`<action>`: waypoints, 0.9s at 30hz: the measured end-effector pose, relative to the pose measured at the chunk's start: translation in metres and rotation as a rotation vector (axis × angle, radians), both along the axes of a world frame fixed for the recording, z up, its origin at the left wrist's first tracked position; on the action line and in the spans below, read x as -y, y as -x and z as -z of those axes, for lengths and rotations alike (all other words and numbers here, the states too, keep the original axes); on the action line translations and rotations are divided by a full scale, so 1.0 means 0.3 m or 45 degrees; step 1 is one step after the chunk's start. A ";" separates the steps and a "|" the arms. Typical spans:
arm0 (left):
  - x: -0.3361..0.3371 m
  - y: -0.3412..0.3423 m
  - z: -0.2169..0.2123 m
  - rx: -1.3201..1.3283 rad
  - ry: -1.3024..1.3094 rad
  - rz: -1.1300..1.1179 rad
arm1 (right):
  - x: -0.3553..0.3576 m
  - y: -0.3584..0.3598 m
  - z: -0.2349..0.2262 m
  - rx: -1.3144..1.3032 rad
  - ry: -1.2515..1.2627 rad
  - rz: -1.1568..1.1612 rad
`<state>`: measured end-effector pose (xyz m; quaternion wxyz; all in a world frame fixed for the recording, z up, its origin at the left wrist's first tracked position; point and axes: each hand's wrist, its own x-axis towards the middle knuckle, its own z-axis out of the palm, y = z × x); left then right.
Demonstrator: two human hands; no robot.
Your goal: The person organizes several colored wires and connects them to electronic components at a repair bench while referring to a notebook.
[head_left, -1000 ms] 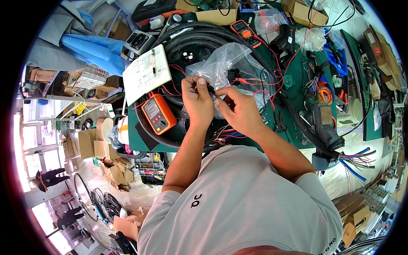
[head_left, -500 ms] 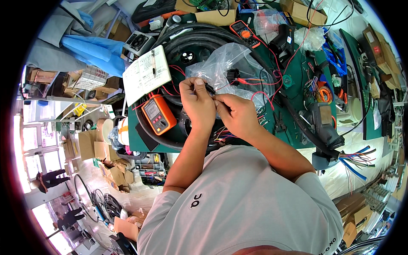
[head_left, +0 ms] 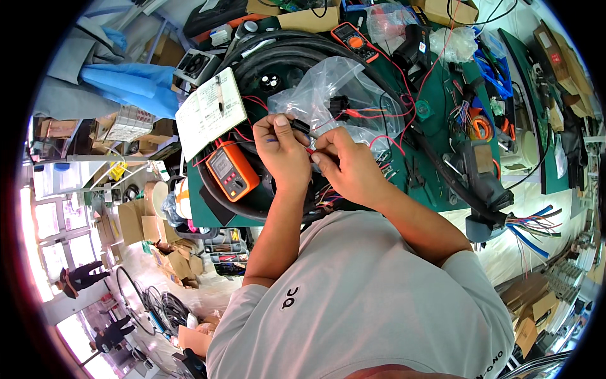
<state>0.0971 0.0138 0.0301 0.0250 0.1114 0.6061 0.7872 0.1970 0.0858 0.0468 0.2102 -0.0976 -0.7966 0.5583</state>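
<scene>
My left hand (head_left: 282, 150) and my right hand (head_left: 344, 165) meet above the green workbench (head_left: 435, 183). The left hand pinches a small black connector (head_left: 302, 128) between thumb and fingers. The right hand's fingertips close on thin red wires (head_left: 314, 153) at that connector. Just beyond the hands lies a clear plastic bag (head_left: 328, 88) holding a black plug and red leads. An orange multimeter (head_left: 231, 171) lies face up to the left of my left wrist.
An open notebook (head_left: 210, 114) rests left of the bag. A thick black cable (head_left: 379, 76) coils around the work area. A second orange meter (head_left: 354, 36) sits at the back. Tools and wire bundles (head_left: 530, 224) crowd the right side. Boxes fill the floor at left.
Both hands have stayed together at the connector; the right hand's fingers shifted slightly along the red wires.
</scene>
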 end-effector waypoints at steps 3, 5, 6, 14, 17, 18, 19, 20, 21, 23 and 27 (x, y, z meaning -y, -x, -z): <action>0.002 0.002 0.005 -0.016 0.005 0.022 | -0.006 -0.005 0.012 0.032 0.028 0.008; 0.002 0.006 0.014 -0.026 0.037 0.010 | -0.003 -0.004 0.014 0.058 0.006 0.021; 0.002 0.001 0.007 -0.016 0.071 0.001 | -0.006 -0.011 0.011 0.014 0.006 0.003; 0.057 0.069 0.048 0.044 -0.056 0.028 | -0.352 -0.167 0.263 0.110 -0.063 0.731; 0.060 0.086 0.053 0.090 -0.103 0.009 | -0.631 -0.280 0.449 0.362 -0.436 1.294; 0.059 0.091 0.055 0.102 -0.129 0.032 | -0.703 -0.327 0.509 0.510 -0.507 1.240; 0.062 0.094 0.059 0.116 -0.150 0.058 | -0.757 -0.377 0.569 0.664 -0.570 1.183; 0.063 0.096 0.062 0.125 -0.170 0.077 | -0.781 -0.396 0.600 0.811 -0.631 1.117; 0.063 0.095 0.066 0.131 -0.176 0.062 | -0.770 -0.397 0.597 0.823 -0.692 0.945; 0.058 0.098 0.064 0.131 -0.190 0.023 | -0.718 -0.394 0.561 0.823 -0.808 0.595; 0.038 0.093 0.047 0.125 -0.189 0.000 | -0.658 -0.384 0.593 0.780 -0.765 0.732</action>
